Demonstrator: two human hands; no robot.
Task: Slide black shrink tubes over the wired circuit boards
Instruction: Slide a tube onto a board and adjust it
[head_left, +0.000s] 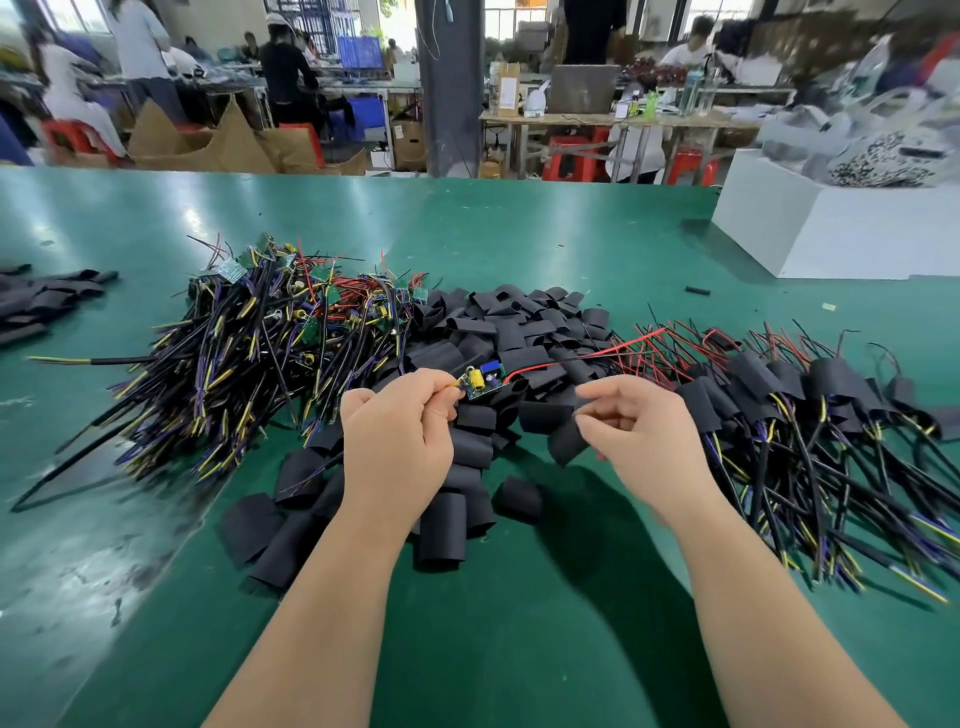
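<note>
We see a small green circuit board (483, 383), carrying a yellow drum-shaped part and a blue block, held up at the centre of the scene. The left hand (400, 441) pinches it at its near end, thumb and forefinger closed on the yellow lead there, the other fingers curled. A thin red wire (587, 356) runs from the board's far end off to the right.

The right hand (641, 436) hangs just right of the board and apart from it, its fingers curled and blurred. A short black shrink tube (566, 441) sits at its fingertips, but we cannot tell whether the hand grips it or only hovers over it.

Beneath both hands lies a loose pile of black shrink tubes (498, 332), cut short and flattened. To the left we find a tangled heap of bare wired boards (260, 343) with black, yellow and purple leads. To the right is a heap of boards already sleeved in black tube (810, 395), with wires fanning toward us.

All rest on the glossy green tabletop (519, 223). A white box (831, 234) stands at its far right, and flat black tubing strips (41, 299) lie at far left. Beyond, people sit at other benches.
</note>
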